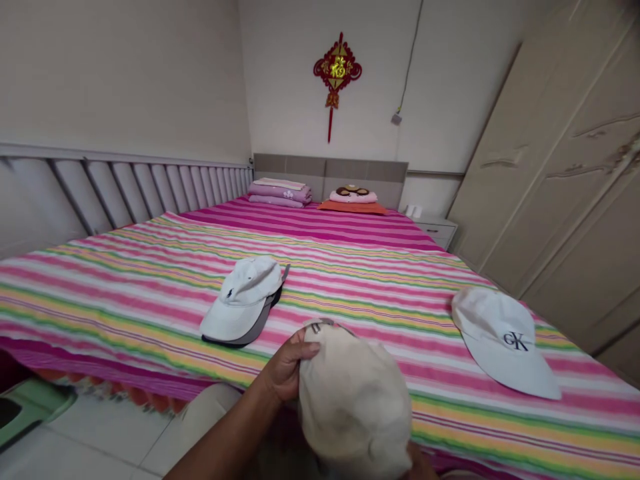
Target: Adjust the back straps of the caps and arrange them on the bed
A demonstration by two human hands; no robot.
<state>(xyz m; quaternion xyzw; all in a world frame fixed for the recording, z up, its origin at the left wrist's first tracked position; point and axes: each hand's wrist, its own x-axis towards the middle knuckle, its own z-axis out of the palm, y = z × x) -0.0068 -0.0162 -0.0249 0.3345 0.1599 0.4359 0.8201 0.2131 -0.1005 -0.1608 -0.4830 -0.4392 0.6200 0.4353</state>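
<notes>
A beige cap (355, 400) is held up in front of me at the near edge of the bed. My left hand (290, 363) grips its upper left edge, thumb on the outside of the cloth. At the cap's lower right, my right hand (421, 463) holds on too, mostly hidden behind the cap and cut off by the frame. Left of centre on the bed lies a white cap (253, 283) with a small dark logo, stacked on darker caps (257, 325). Another white cap (495, 327), with dark letters on its front, rests at the right.
The bed has a striped cover (350, 287). Folded purple bedding (280, 193) and a pink-and-orange pile (353, 200) lie by the headboard (300, 164). A railing (135, 190) runs along the left, a wardrobe (565, 173) stands right, and a green stool (40, 407) is at lower left.
</notes>
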